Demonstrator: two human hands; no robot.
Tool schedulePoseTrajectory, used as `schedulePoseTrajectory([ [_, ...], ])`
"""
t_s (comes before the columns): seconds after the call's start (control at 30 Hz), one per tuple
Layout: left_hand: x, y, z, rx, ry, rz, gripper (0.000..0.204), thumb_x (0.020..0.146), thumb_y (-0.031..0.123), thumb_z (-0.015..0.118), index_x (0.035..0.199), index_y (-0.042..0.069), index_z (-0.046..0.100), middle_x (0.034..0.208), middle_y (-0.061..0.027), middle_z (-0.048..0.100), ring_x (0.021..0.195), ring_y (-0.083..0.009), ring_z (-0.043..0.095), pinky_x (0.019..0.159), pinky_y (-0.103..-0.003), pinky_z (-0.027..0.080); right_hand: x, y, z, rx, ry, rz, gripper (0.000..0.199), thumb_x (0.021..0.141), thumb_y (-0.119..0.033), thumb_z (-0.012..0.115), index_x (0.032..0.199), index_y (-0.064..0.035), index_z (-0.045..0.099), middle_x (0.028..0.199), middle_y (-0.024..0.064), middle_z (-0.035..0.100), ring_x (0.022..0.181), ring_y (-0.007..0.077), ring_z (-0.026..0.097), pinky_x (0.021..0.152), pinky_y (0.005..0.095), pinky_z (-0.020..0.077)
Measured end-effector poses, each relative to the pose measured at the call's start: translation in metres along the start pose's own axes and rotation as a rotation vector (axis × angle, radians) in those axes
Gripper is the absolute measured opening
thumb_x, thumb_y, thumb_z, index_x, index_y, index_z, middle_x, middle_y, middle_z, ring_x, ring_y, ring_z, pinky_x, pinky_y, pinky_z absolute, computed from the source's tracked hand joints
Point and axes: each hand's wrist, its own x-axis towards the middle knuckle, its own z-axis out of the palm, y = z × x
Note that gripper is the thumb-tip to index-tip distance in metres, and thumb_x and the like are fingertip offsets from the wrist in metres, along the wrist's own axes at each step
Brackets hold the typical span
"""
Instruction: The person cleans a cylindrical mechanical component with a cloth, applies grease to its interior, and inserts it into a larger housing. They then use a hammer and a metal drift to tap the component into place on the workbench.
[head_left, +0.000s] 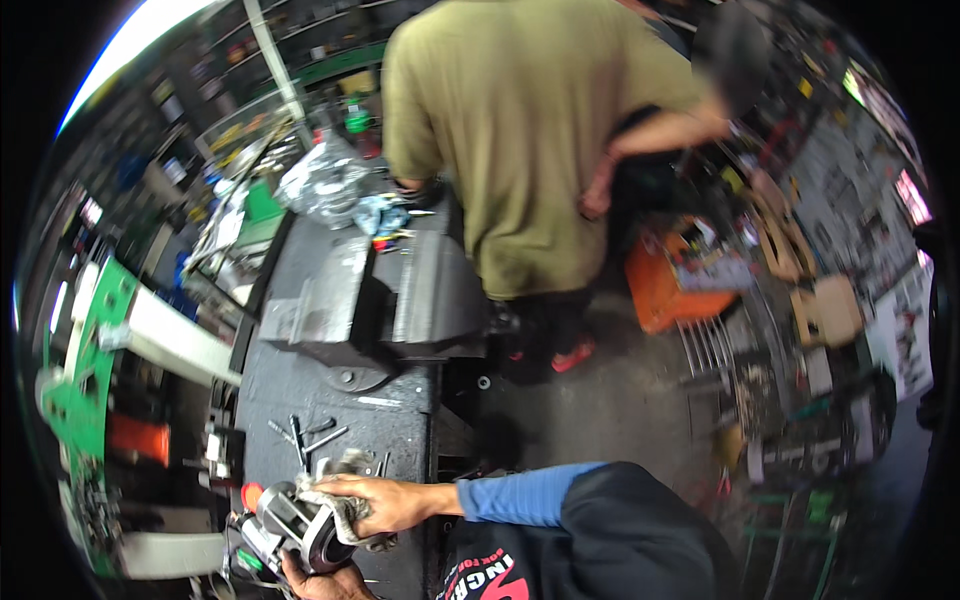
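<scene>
At seven o'clock on the dark workbench (pixel 400 440), the right hand (pixel 385 503) presses a grey rag (pixel 335 500) onto a metal part (pixel 295 530), fingers closed over it. The left hand (pixel 320 582) clasps the part from underneath. A bench vise (pixel 370 300) sits toward eleven o'clock.

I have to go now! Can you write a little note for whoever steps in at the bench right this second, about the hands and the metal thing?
Right hand: pressing a grey rag onto the metal part.
Left hand: under the part, steadying it from below.
The part sits at the near end of the dark workbench; loose rods lie just beyond, the bench vise farther along.
Another person stands by the far end.
Done: part gripped, rag on it.
Left: cannot tell how much wiping remains.
</scene>
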Motion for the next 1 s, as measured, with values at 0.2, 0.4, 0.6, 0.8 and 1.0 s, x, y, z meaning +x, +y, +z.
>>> schedulePoseTrajectory([
  [0.2, -0.022, 0.006, 0.065, 0.748, -0.164, 0.477, 0.055, 0.102, 0.029, 0.064, 0.144, -0.006, 0.06, 0.143, -0.023, 0.065, 0.12, -0.0395, 0.069, 0.101, -0.055, 0.058, 0.031, -0.047, -0.026, 0.043, 0.197, -0.19, 0.051, 0.069, -0.02, 0.084, 0.115, -0.0009, 0.072, 0.112, 0.0156, 0.066, 0.108, 0.0334, 0.066, 0.099, 0.0432, 0.051],
  [0.4, -0.011, 0.042, 0.09, 0.508, -0.069, 0.099, 0.091, 0.085, 0.043, 0.081, 0.159, 0.005, 0.044, 0.163, -0.0159, 0.048, 0.139, -0.0384, 0.056, 0.11, -0.059, 0.049, 0.047, -0.114, -0.073, -0.207, 0.181, -0.491, 0.048, 0.063, -0.017, 0.085, 0.109, -0.0072, 0.075, 0.112, 0.0163, 0.068, 0.106, 0.0398, 0.068, 0.093, 0.0507, 0.0562],
  [0.6, -0.002, -0.012, 0.075, 0.259, -0.099, -0.092, 0.069, 0.095, 0.036, 0.07, 0.152, 0.002, 0.052, 0.152, -0.0172, 0.057, 0.132, -0.0373, 0.061, 0.106, -0.055, 0.053, 0.04, -0.111, -0.026, -1.003, 0.438, -0.578, 0.041, 0.08, -0.016, 0.073, 0.119, -0.0056, 0.07, 0.116, 0.0186, 0.065, 0.108, 0.0349, 0.066, 0.083, 0.0484, 0.059],
  [0.8, 0.024, -0.019, 0.05, 0.159, -0.143, -0.148, 0.05, 0.105, 0.029, 0.06, 0.144, -0.001, 0.059, 0.141, -0.0185, 0.066, 0.125, -0.0362, 0.067, 0.102, -0.051, 0.058, 0.037, -0.013, -0.011, -0.028, 0.719, 0.072, 0.061, 0.079, 0.002, 0.077, 0.137, -0.0075, 0.062, 0.132, 0.0198, 0.069, 0.121, 0.0338, 0.069, 0.106, 0.0432, 0.0544],
  [1.0, 0.049, -0.023, 0.012, 0.142, -0.044, 0.183, 0.036, 0.093, 0.009, 0.068, 0.128, -0.001, 0.063, 0.109, -0.0129, 0.074, 0.097, -0.0223, 0.072, 0.091, -0.037, 0.057, 0.028, -0.011, 0.0, 0.91, 0.456, 0.382, 0.027, 0.105, 0.001, 0.061, 0.132, -0.0019, 0.061, 0.127, 0.0092, 0.071, 0.112, 0.0193, 0.069, 0.102, 0.0382, 0.0577],
])
